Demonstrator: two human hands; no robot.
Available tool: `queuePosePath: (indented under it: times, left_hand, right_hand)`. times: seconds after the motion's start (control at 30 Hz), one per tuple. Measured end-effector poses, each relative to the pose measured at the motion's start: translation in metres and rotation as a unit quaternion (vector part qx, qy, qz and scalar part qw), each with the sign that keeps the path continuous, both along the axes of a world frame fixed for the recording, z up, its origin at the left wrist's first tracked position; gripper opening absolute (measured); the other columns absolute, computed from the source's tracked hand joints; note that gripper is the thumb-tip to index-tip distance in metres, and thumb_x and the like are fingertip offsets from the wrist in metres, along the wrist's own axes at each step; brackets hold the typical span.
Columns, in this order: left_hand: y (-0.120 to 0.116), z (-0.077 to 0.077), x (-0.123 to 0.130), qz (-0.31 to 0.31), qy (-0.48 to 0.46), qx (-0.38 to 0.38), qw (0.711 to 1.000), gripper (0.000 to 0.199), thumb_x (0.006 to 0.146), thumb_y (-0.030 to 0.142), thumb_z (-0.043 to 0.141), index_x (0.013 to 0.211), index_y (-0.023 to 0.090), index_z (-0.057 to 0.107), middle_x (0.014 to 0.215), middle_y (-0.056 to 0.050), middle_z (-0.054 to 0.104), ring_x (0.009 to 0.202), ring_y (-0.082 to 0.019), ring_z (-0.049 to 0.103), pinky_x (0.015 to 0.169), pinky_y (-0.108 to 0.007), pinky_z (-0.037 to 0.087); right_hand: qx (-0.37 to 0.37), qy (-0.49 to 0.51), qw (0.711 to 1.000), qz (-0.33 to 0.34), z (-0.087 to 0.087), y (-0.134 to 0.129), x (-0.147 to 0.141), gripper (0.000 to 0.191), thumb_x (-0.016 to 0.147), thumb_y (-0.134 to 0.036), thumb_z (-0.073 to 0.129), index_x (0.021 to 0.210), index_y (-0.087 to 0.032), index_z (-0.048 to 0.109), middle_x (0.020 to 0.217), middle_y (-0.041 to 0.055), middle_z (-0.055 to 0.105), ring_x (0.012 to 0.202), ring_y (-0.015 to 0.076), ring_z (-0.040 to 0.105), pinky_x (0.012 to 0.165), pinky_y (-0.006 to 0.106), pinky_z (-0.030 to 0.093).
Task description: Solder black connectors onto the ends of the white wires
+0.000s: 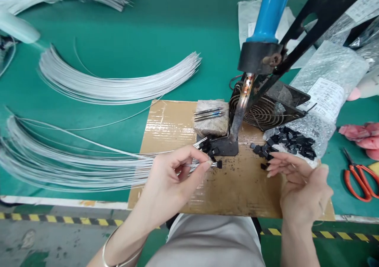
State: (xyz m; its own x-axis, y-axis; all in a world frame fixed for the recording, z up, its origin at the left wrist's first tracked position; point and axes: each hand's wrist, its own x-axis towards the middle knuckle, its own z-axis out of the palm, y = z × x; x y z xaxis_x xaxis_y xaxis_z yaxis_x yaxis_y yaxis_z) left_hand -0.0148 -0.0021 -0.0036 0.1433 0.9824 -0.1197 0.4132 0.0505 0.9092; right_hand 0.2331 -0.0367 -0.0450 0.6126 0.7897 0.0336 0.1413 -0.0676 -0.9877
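Note:
Between thumb and forefinger, my left hand [177,176] pinches a thin white wire close to its end, where a small black connector [219,164] sits. Beneath and behind that hand runs a loose bundle of white wires [77,168], with more black connectors [211,150] at their right ends. My right hand [302,184] is at the right side of the cardboard [237,196], fingers stretched and thumb apart, beside a pile of small black connectors [291,142]. Nothing shows in its fingers. A soldering iron [245,101] is held tip-down in a stand between the hands.
A second white wire bundle [118,89] lies on the green mat, another at the top left. Behind the iron are a worn block [211,119] with metal rods on it and a black fan [266,105]. Orange-handled scissors [359,180] and plastic bags [331,77] lie right.

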Motion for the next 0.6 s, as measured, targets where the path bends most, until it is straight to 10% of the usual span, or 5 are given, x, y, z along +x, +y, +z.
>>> queuePosePath:
  times: [0.27, 0.6]
  left_hand:
    - [-0.002, -0.005, -0.005, 0.017, 0.218, 0.308, 0.926, 0.019, 0.094, 0.003, 0.067, 0.096, 0.023, 0.069, 0.098, -0.001, 0.084, 0.073, -0.016, 0.074, 0.068, -0.030, 0.051]
    - [0.019, -0.022, -0.029, 0.082, 0.245, 0.250, 0.933, 0.008, 0.097, 0.022, 0.070, 0.096, 0.022, 0.077, 0.110, -0.010, 0.079, 0.110, -0.030, 0.073, 0.097, -0.045, 0.057]
  right_hand:
    - [-0.014, -0.041, 0.996, -0.073, -0.004, 0.002, 0.026, 0.076, 0.097, -0.080, 0.042, 0.078, -0.015, 0.076, 0.067, 0.0100, 0.073, 0.054, 0.0221, 0.063, 0.049, 0.038, 0.048]
    - [-0.007, -0.035, 0.997, -0.069, -0.009, 0.000, 0.022, 0.063, 0.096, -0.074, 0.057, 0.076, -0.017, 0.076, 0.077, 0.0143, 0.075, 0.058, 0.0258, 0.065, 0.053, 0.044, 0.048]
